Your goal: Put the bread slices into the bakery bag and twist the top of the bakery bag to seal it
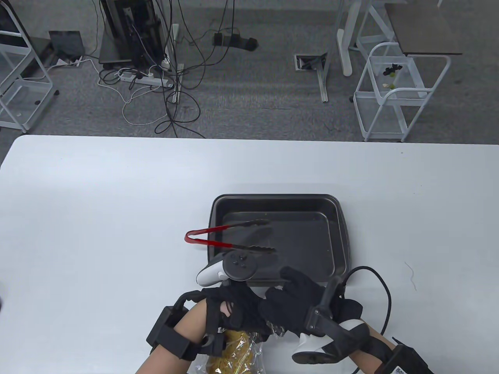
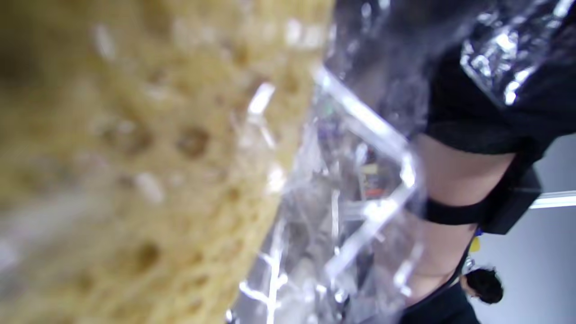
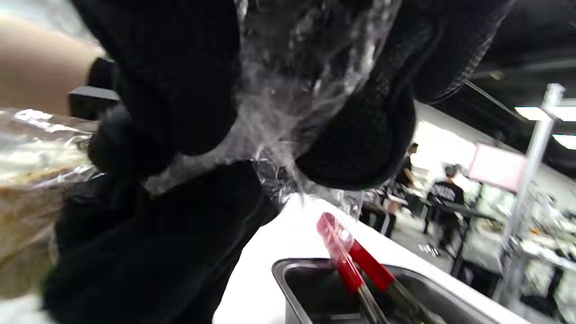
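The clear bakery bag (image 1: 237,350) lies at the table's near edge with yellow-brown bread slices (image 1: 234,344) inside it. My left hand (image 1: 234,311) grips the bag just above the bread. My right hand (image 1: 286,307) has its fingers curled round the bunched neck of the bag (image 3: 288,112), close against the left hand. In the left wrist view the bread (image 2: 135,162) fills the left side behind crinkled plastic (image 2: 351,202). In the right wrist view the bread (image 3: 31,193) shows at the left through the bag.
A dark baking tray (image 1: 339,218) sits just beyond my hands, with red-handled tongs (image 1: 218,239) lying over its left rim. The tray (image 3: 288,274) and tongs (image 3: 346,252) also show in the right wrist view. A black cable (image 1: 384,288) loops at the right.
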A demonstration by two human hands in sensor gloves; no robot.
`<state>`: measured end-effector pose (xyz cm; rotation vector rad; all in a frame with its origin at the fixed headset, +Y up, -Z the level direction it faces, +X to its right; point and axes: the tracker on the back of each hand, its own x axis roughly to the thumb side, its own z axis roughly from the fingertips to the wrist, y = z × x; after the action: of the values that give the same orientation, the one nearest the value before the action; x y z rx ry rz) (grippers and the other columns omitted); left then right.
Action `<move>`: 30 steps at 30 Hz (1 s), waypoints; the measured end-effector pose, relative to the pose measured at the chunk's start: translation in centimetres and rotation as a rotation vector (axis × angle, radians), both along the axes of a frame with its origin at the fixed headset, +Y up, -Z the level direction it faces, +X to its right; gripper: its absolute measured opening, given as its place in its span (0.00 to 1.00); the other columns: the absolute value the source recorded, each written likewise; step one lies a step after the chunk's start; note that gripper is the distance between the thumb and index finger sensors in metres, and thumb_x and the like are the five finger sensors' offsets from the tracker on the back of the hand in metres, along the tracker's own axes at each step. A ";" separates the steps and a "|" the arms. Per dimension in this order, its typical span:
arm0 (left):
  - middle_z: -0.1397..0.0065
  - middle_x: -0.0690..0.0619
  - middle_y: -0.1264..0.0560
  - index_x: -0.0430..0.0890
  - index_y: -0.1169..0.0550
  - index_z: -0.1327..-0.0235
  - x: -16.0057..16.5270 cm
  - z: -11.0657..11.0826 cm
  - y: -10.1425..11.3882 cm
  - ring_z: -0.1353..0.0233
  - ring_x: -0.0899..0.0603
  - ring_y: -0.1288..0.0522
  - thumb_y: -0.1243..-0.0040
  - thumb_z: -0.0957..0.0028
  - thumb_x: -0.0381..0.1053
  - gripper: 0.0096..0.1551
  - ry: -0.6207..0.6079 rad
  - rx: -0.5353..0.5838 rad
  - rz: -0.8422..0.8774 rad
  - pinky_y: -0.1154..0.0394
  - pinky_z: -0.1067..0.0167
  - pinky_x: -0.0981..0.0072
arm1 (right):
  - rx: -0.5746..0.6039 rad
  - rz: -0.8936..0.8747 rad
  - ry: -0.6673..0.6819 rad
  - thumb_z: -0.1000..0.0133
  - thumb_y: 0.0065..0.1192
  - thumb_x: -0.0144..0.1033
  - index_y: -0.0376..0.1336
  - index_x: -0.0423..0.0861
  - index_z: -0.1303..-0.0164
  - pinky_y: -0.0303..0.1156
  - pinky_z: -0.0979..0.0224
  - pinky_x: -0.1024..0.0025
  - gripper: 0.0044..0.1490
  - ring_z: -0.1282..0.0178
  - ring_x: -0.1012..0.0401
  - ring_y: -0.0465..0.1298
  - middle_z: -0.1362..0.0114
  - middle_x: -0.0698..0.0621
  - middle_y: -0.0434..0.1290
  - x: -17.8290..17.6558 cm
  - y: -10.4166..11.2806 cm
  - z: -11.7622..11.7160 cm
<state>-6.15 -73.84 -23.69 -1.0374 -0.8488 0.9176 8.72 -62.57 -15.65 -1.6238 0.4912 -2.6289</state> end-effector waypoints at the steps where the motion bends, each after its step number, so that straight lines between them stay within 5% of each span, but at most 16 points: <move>1: 0.51 0.54 0.14 0.48 0.23 0.32 -0.6 0.0 0.3 0.47 0.45 0.14 0.33 0.48 0.64 0.34 0.054 0.013 0.005 0.38 0.23 0.33 | -0.043 -0.024 -0.045 0.60 0.84 0.41 0.76 0.42 0.50 0.72 0.31 0.35 0.30 0.68 0.50 0.90 0.49 0.41 0.86 0.2 0.0 -0.5; 4: 0.39 0.53 0.19 0.50 0.31 0.26 -1.8 1.0 2.6 0.37 0.43 0.19 0.31 0.47 0.64 0.40 0.238 0.321 -0.053 0.46 0.20 0.33 | -0.185 -0.090 -0.174 0.59 0.82 0.40 0.77 0.39 0.53 0.72 0.32 0.34 0.28 0.74 0.52 0.89 0.54 0.40 0.87 1.0 -0.2 -1.9; 11: 0.42 0.56 0.17 0.53 0.26 0.31 0.1 8.2 6.1 0.39 0.46 0.16 0.29 0.51 0.63 0.36 0.565 1.297 -0.380 0.42 0.18 0.35 | -0.597 -0.296 -0.454 0.58 0.81 0.38 0.78 0.34 0.57 0.76 0.37 0.42 0.27 0.82 0.54 0.86 0.61 0.37 0.87 2.3 -0.9 -3.5; 15: 0.43 0.57 0.16 0.53 0.26 0.32 1.6 11.1 5.3 0.40 0.47 0.15 0.30 0.50 0.64 0.35 0.615 1.687 -0.500 0.41 0.18 0.36 | -0.904 -0.429 -0.582 0.57 0.80 0.38 0.78 0.32 0.57 0.77 0.38 0.45 0.27 0.85 0.56 0.85 0.63 0.37 0.87 3.6 -2.3 -4.1; 19: 0.44 0.58 0.16 0.54 0.26 0.33 2.8 13.0 4.4 0.41 0.47 0.14 0.31 0.49 0.65 0.34 0.612 1.913 -0.593 0.41 0.18 0.37 | -1.256 -0.563 -0.670 0.57 0.80 0.38 0.78 0.30 0.58 0.78 0.40 0.46 0.27 0.87 0.56 0.85 0.65 0.36 0.87 5.0 -4.8 -4.6; 23: 0.45 0.58 0.15 0.54 0.24 0.34 3.6 13.4 4.1 0.43 0.48 0.13 0.36 0.49 0.66 0.31 0.541 1.981 -0.668 0.40 0.18 0.39 | -1.279 -0.559 -0.709 0.57 0.80 0.39 0.78 0.30 0.60 0.78 0.41 0.47 0.27 0.88 0.57 0.85 0.67 0.36 0.87 5.4 -5.5 -4.6; 28: 0.50 0.59 0.14 0.55 0.21 0.38 2.1 11.6 5.7 0.48 0.49 0.12 0.39 0.48 0.64 0.27 0.525 1.670 -0.517 0.36 0.19 0.40 | -1.241 -0.554 -0.585 0.52 0.78 0.40 0.75 0.29 0.52 0.74 0.39 0.42 0.30 0.81 0.52 0.86 0.60 0.34 0.85 5.6 -4.6 -4.6; 30: 0.51 0.58 0.13 0.54 0.21 0.39 0.5 9.8 6.7 0.49 0.48 0.12 0.38 0.48 0.63 0.27 0.528 1.412 -0.406 0.36 0.19 0.40 | -1.182 -0.550 -0.490 0.48 0.72 0.48 0.60 0.31 0.29 0.68 0.33 0.38 0.47 0.66 0.47 0.86 0.44 0.32 0.79 6.1 -3.5 -4.4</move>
<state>-5.69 -67.14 -13.89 0.2783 -0.5736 0.0699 14.87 -66.11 -20.07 -0.7893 -0.9498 -3.8954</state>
